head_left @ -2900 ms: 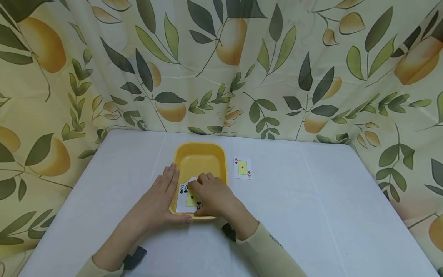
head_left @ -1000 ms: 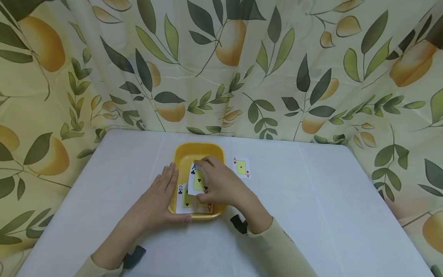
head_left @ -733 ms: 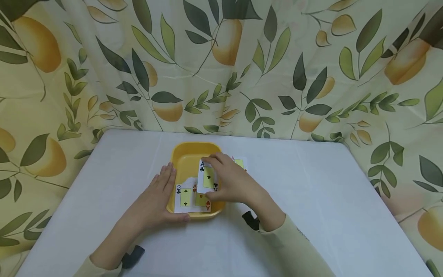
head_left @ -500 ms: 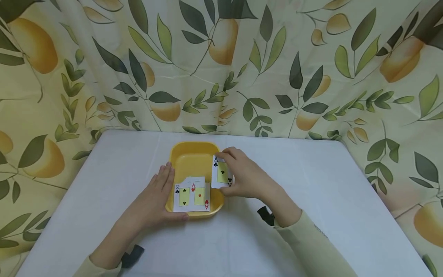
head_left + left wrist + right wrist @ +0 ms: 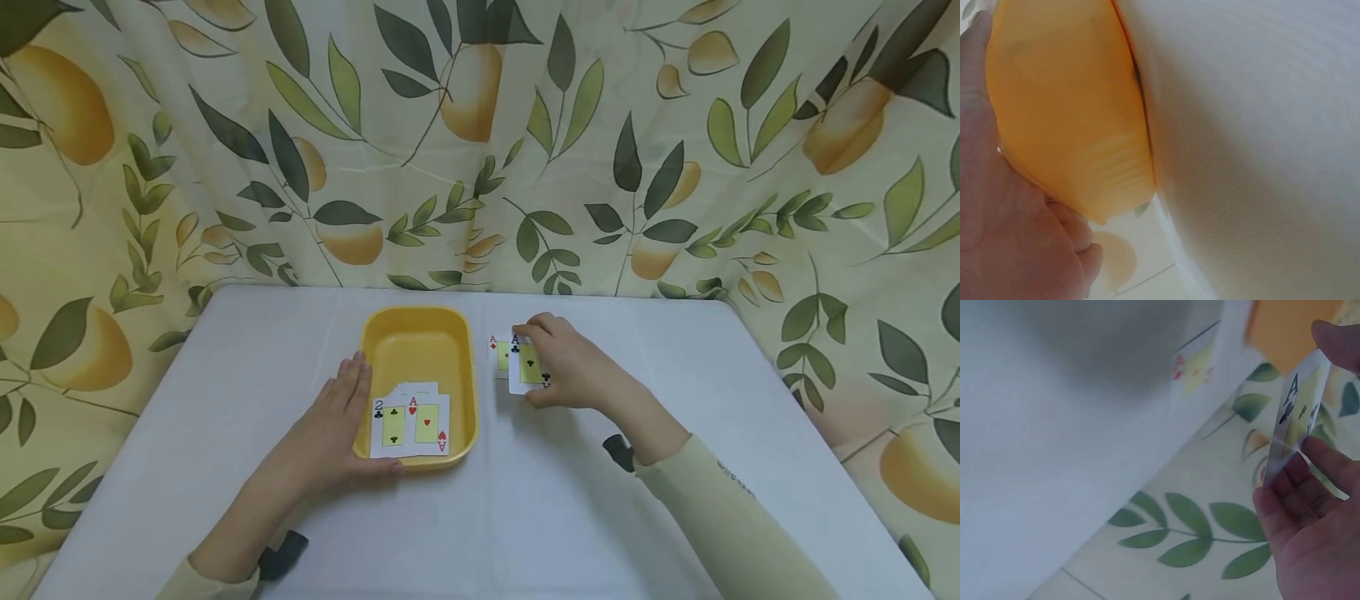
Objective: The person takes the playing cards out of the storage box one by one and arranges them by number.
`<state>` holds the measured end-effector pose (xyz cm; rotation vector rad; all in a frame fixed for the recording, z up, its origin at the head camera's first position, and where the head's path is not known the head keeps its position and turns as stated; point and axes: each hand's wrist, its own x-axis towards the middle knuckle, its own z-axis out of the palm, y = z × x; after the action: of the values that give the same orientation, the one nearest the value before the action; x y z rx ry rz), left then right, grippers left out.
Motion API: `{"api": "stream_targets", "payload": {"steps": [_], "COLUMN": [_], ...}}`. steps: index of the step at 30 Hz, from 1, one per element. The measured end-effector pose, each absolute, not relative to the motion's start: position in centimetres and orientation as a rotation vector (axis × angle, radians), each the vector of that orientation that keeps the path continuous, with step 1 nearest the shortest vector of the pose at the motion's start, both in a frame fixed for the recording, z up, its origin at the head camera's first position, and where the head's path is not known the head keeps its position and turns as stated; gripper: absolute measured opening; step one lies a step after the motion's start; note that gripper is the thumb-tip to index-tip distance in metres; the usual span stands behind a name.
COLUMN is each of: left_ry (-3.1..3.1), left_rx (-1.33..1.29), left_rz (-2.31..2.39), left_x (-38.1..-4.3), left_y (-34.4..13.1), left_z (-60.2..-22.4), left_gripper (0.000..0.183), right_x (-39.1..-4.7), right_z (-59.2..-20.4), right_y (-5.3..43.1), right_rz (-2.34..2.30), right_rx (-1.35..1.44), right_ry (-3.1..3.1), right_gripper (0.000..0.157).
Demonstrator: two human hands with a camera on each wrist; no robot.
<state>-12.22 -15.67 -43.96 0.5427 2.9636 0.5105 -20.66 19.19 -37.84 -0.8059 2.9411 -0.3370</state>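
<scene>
My right hand (image 5: 573, 367) pinches the ace of clubs playing card (image 5: 529, 367) by its ends, between thumb and fingers. In the right wrist view this card (image 5: 1300, 412) stands edge-on, clear of the table. Behind it in the head view, partly covered, lies the ace of diamonds (image 5: 499, 358). My left hand (image 5: 318, 437) rests against the yellow tray (image 5: 416, 350), its straight fingers along the left side and the thumb at the near rim. Inside the tray's near half lie the two of clubs (image 5: 392, 427) and the ace of hearts (image 5: 427, 425), over other card edges.
The tray and cards are on a table with a white cloth (image 5: 480, 533). A patterned curtain (image 5: 450, 167) with fruit and leaves hangs behind the table's far edge and at both sides. Black straps circle both wrists.
My right hand has lifted the ace of clubs out of the tray and carried it right, beside the ace of diamonds. The ace of hearts is uncovered. My left hand stays at the tray.
</scene>
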Motion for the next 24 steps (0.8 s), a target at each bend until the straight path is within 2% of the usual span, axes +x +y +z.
{"api": "stream_targets", "payload": {"steps": [24], "left_ry": [2.968], "left_rx": [0.563], "left_rz": [0.536], "left_x": [-12.3], "left_y": [-15.7], "left_z": [-44.0], "left_gripper": [0.143], "right_x": [-26.1], "right_z": [-41.6], "right_y": [23.0], "right_rz": [-0.299], "right_rx": [-0.572], "right_ry": [2.837], "right_gripper": [0.089]}}
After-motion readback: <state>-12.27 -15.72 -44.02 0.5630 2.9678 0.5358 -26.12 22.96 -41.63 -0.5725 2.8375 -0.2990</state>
